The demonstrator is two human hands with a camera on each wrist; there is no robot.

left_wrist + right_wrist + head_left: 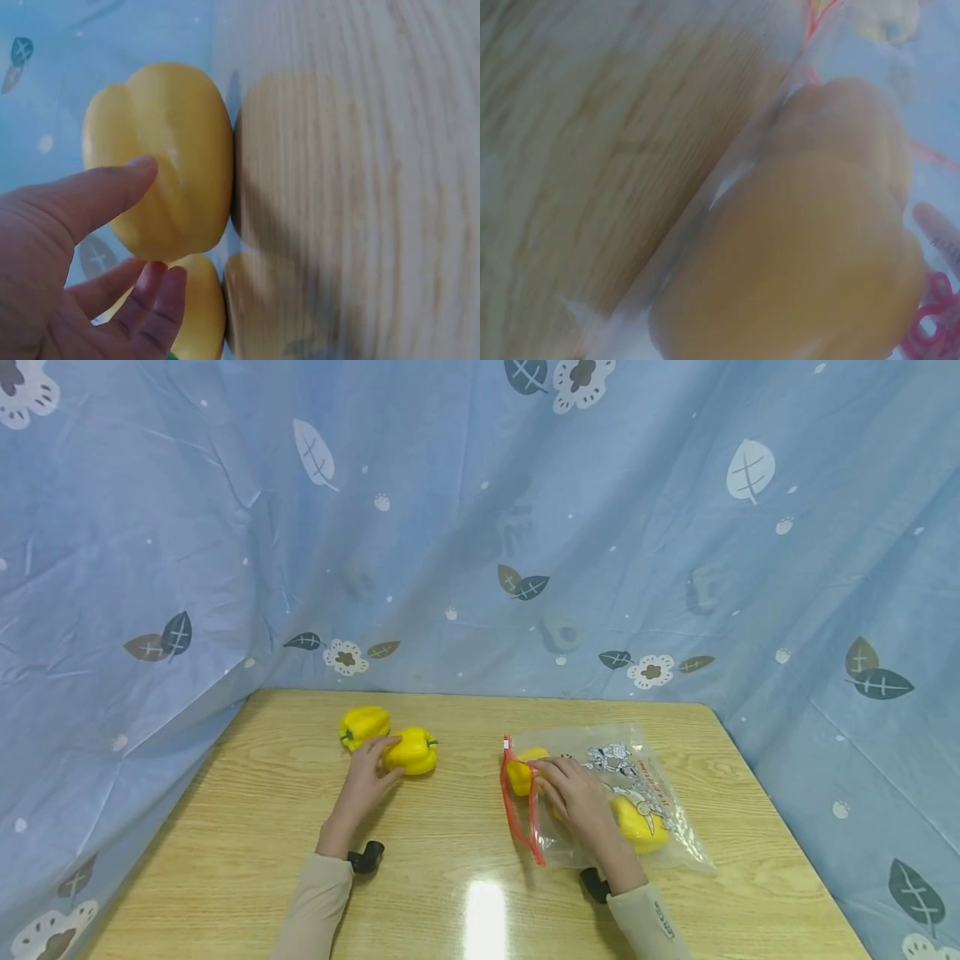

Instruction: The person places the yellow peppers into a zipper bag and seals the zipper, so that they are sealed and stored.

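Observation:
My left hand [367, 774] spreads its thumb and fingers about the left end of a yellow bell pepper [411, 752], which sits on the table. In the left wrist view the thumb overlaps this pepper [169, 150], with loosely bent fingers beside it. A second yellow pepper [365, 725] lies just behind. My right hand [581, 802] pinches the edge of a clear zip bag [600, 856] by its red zipper, holding the mouth apart. Inside the bag show a yellow pepper [527, 771] near the mouth and another [639, 825] deeper in.
The wooden table [435, 893] carries the peppers and bag. A blue patterned curtain [465, 527] hangs along its back and sides. Black wrist mounts [367, 857] stick out from both wrists.

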